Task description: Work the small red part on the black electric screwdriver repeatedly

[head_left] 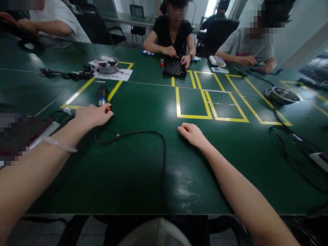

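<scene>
My left hand (93, 115) is at the near end of a dark cylindrical tool (102, 95) with a silver-and-blue band. The fingers close over that end, and a bit of orange shows beside the thumb. Most of the grip is hidden under the hand. A black cable (138, 132) runs from near this hand across the green table (133, 171) and down toward its front edge. My right hand (191, 134) rests on the table as a loose fist, right of the cable and below the yellow tape outlines. Nothing shows in its fingers.
Yellow tape rectangles (194, 117) mark the table. A metal bowl (109, 65) sits on papers at the back left. Across the table, a person handles a black tray (174, 67). A round metal dish (284, 95) and tangled cables (284, 138) lie right.
</scene>
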{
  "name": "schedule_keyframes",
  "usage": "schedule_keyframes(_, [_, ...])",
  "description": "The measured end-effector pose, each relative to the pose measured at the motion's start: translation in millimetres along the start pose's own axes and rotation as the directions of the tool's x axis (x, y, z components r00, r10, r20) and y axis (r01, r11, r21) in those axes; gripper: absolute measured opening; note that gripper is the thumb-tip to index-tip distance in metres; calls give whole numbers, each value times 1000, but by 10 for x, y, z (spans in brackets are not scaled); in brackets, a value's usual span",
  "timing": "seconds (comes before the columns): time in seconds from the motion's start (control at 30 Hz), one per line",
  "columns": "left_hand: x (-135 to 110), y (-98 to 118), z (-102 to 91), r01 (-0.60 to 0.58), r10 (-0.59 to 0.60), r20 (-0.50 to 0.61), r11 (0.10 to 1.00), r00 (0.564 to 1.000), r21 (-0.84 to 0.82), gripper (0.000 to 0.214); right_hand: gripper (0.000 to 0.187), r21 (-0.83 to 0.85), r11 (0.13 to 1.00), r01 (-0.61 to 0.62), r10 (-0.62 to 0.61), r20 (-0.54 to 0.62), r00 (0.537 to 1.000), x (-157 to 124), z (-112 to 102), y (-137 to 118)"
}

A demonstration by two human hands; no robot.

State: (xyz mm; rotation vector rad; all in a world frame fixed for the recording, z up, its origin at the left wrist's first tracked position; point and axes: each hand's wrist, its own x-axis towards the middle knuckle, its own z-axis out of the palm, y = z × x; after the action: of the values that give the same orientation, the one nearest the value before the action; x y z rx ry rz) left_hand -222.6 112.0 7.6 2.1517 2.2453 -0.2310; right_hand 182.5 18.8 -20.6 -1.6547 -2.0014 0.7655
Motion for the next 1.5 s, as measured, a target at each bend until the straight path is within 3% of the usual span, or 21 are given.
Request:
schedule_keyframes(0.07, [-176,264,-10,39,-44,64,997,997,70,77,37,76,997,29,-28,-21,999,2,22,15])
schedule_keyframes(0.1, [-270,407,-19,22,-26,44,997,999,78,74,35,119,991,52,-47,-46,998,1,35,19])
schedule_keyframes(0.27, [-737,1121,-77,-186,189,-3,969,982,164,66,10,265,950,166,-131,-145,981,-33,99,-63])
schedule_keyframes(0.43, [-1045,1688,-117,-320,337,-53,925,940,207,59,20,234,963,134,-128,-40,991,-65,161,-196])
schedule_keyframes(0.63, [-1167,2126,-115,-422,437,-96,895,894,143,54,37,244,968,52,-59,22,998,-39,207,-184])
schedule_keyframes(0.73, [-1183,2221,-112,-457,467,-94,883,880,103,52,34,320,946,41,-51,25,998,-33,202,-150])
schedule_keyframes(0.83, [-1182,2210,-102,-479,484,-79,875,872,75,59,29,453,890,-61,26,84,996,-41,157,-132])
schedule_keyframes(1.0, [-1155,2098,-51,-515,516,-71,857,854,31,76,22,693,676,-249,146,205,968,-59,-5,-108])
schedule_keyframes(1.17, [-1135,2066,-2,-536,535,-101,844,839,22,76,19,805,519,-288,105,275,956,-68,-42,-81])
schedule_keyframes(1.3, [-1138,2063,10,-539,536,-116,842,836,10,73,26,794,529,-299,40,328,944,-77,49,-86])
schedule_keyframes(1.5, [-1149,2063,0,-543,540,-115,839,834,-2,71,28,736,601,-312,86,329,940,-79,100,-100])
